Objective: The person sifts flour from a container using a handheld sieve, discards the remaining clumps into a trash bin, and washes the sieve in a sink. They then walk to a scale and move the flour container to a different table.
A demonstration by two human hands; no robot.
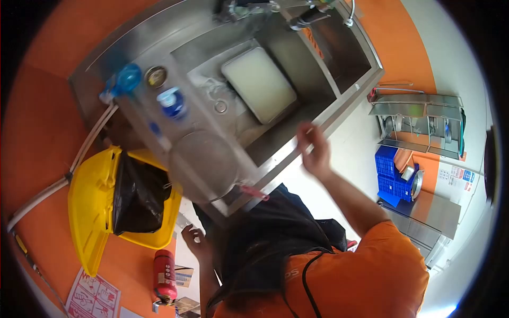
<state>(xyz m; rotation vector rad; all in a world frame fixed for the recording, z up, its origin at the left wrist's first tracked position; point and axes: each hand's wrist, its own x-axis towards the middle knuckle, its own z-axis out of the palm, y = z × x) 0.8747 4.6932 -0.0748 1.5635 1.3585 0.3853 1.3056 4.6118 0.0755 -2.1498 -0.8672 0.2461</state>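
My right hand (pixel 315 151) is over the front rim of the steel sink (pixel 339 108), slightly blurred, with loosely bent fingers and nothing visible in it. Low beside the yellow bin, my left hand (pixel 195 239) hangs with its fingers loosely curled and apart, and it looks empty. A rectangular metal tray (pixel 260 85) holding pale, cloudy liquid lies tilted in the sink basin. On the steel ledge rests a round mesh strainer (pixel 204 165) with a red handle (pixel 254 192), between my two hands.
Left on the ledge stand a blue bottle (pixel 172 103), a light-blue container (pixel 128 78) and a round tin (pixel 156 77). The yellow bin (pixel 87 212) has a black liner (pixel 139 199). A red extinguisher (pixel 165 275) is below. Blue crates (pixel 391 180) and a rack (pixel 419 124) are right.
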